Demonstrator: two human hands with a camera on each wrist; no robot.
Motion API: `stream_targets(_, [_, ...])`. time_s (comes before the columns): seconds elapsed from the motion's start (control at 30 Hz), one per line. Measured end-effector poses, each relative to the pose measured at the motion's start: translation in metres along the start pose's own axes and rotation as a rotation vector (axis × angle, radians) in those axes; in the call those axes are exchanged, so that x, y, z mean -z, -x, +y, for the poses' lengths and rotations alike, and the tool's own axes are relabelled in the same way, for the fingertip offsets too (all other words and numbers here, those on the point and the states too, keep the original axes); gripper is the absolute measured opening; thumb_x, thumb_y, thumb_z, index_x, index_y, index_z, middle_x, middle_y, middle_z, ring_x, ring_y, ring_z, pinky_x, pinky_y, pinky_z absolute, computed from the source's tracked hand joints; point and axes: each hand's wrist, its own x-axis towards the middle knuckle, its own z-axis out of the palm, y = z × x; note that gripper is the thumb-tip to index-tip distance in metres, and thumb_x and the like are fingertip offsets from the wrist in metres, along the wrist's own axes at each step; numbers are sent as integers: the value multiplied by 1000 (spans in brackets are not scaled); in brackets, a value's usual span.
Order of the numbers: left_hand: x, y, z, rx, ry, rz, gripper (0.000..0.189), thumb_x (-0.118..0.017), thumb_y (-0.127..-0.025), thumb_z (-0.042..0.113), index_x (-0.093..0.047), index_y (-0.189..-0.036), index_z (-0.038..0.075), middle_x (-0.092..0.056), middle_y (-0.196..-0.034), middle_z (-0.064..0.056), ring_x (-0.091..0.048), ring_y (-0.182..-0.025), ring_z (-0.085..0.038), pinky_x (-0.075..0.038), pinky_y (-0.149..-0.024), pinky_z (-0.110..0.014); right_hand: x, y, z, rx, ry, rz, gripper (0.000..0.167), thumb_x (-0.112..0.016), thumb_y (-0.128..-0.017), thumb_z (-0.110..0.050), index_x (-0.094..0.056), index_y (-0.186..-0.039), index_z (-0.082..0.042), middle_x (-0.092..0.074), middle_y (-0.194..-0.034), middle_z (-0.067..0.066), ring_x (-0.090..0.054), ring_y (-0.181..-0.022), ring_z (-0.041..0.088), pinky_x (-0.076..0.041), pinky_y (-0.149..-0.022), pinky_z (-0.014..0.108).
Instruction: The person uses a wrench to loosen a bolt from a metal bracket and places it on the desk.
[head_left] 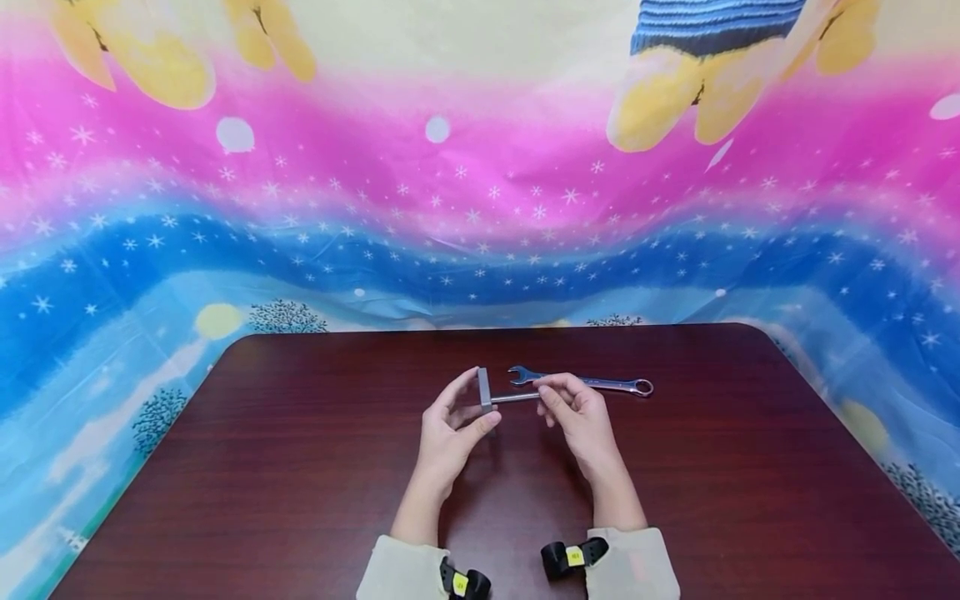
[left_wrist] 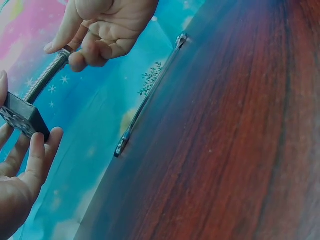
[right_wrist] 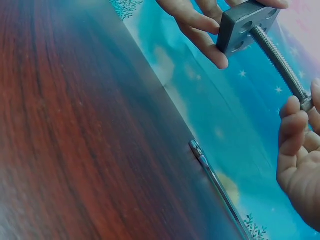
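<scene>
Above the table, my left hand (head_left: 447,429) grips a grey square block (right_wrist: 243,31) by its edges, thumb on one side and fingers on the other. Round holes show in the block's face in the right wrist view. A long threaded bolt (right_wrist: 279,61) stands out from that face, its near end in one of the holes. My right hand (head_left: 581,417) pinches the bolt's head (right_wrist: 306,103) between thumb and fingers. Behind the right hand, a shiny combination wrench (head_left: 611,384) lies on the table, partly covered by the fingers in the head view.
The dark reddish wooden table (head_left: 300,467) has rounded far corners. A printed cloth backdrop (head_left: 450,192) in pink and blue hangs right behind its far edge. Black straps with cameras (head_left: 566,558) sit at both sleeve cuffs.
</scene>
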Motion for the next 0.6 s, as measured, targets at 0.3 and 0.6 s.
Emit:
stream_targets(0.3, [1, 0, 2, -14, -11, 10, 68, -77, -85, 4, -50, -146, 16, -54, -141, -13, -69, -109, -29, -60, -82, -28, 4, 1, 1, 6, -88, -40, 29, -60, -95, 3, -57, -122, 13, -70, -91, -7, -66, -78, 9, -58, -78, 21])
stream_targets(0.6, [6, -2, 0, -2, -14, 44, 67, -76, -84, -1, -52, -144, 16, -55, -136, -13, -69, -110, -33, -59, -83, -27, 12, 2, 2, 24, -98, 12, 29, -63, -93, 3, -58, -120, 12, -71, -90, -4, -69, -78, 10, -58, -83, 22])
